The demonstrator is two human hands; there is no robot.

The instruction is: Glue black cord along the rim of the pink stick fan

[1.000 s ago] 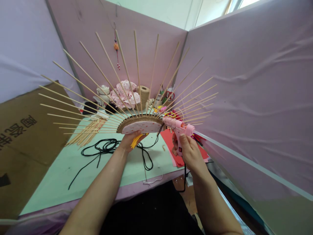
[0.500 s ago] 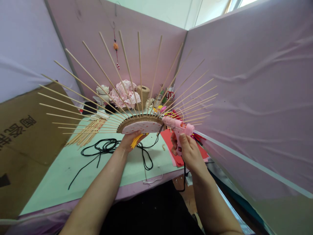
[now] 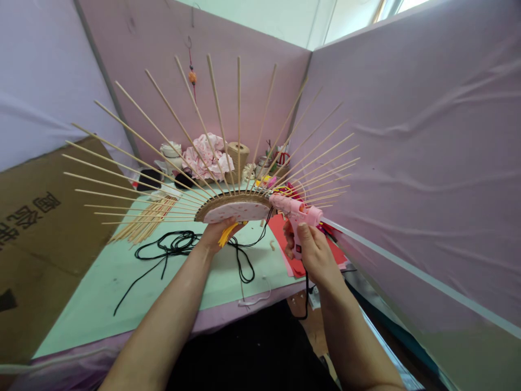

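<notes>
My left hand (image 3: pixel 215 234) grips the lower edge of a half-round fan base (image 3: pixel 236 207) covered in pink spotted fabric, held above the table. Several thin wooden sticks (image 3: pixel 238 117) fan out from its jute-wrapped rim. A yellow tassel (image 3: pixel 226 233) hangs by my left fingers. My right hand (image 3: pixel 311 252) is closed on the handle of a pink glue gun (image 3: pixel 296 213). Its nozzle touches the right end of the base's rim.
A pale green table (image 3: pixel 114 282) carries black cord (image 3: pixel 179 245), loose sticks (image 3: pixel 142 222), red paper (image 3: pixel 285 239), a pink fabric bundle (image 3: pixel 207 157) and a twine spool (image 3: pixel 239 155). Pink cloth partitions (image 3: pixel 407 163) close in the back and right. Cardboard (image 3: pixel 36 228) leans at left.
The fan has turned slightly clockwise in my left hand, so the sticks lean a little more to the right. The glue gun stays at the rim's right end.
</notes>
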